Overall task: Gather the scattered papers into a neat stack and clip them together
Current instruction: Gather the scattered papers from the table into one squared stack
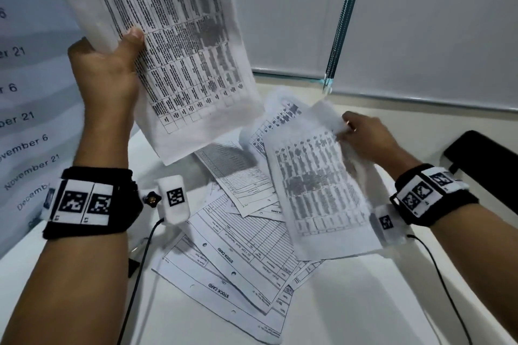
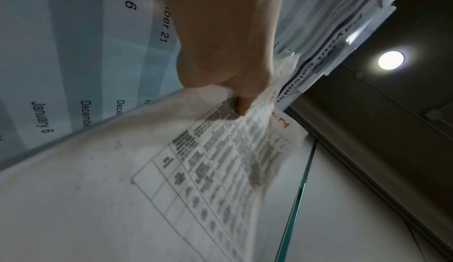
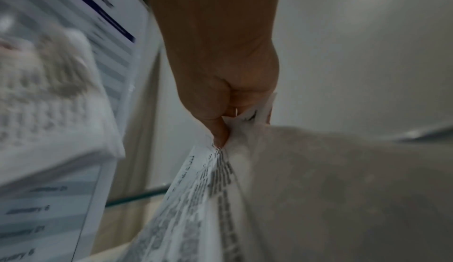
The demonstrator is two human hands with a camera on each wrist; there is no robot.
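Observation:
My left hand (image 1: 112, 56) is raised at the upper left and grips a printed table sheet (image 1: 179, 45) by its left edge, thumb on top; the left wrist view shows that hand (image 2: 232, 84) pinching the same sheet (image 2: 196, 169). Lower on the right, my right hand (image 1: 364, 137) pinches the crumpled top edge of another table sheet (image 1: 316, 190), lifted off the table. In the right wrist view the right hand (image 3: 228, 111) pinches this sheet (image 3: 220, 198). Several scattered stock card forms (image 1: 232, 255) lie overlapping on the white table (image 1: 350, 302) beneath. I see no clip.
A wall calendar with dates (image 1: 25, 120) hangs at the left. White roller blinds with a bead chain (image 1: 343, 22) stand behind the table. A black object (image 1: 482, 159) sits at the table's right edge. Cables (image 1: 445, 274) run from both wristbands over the table.

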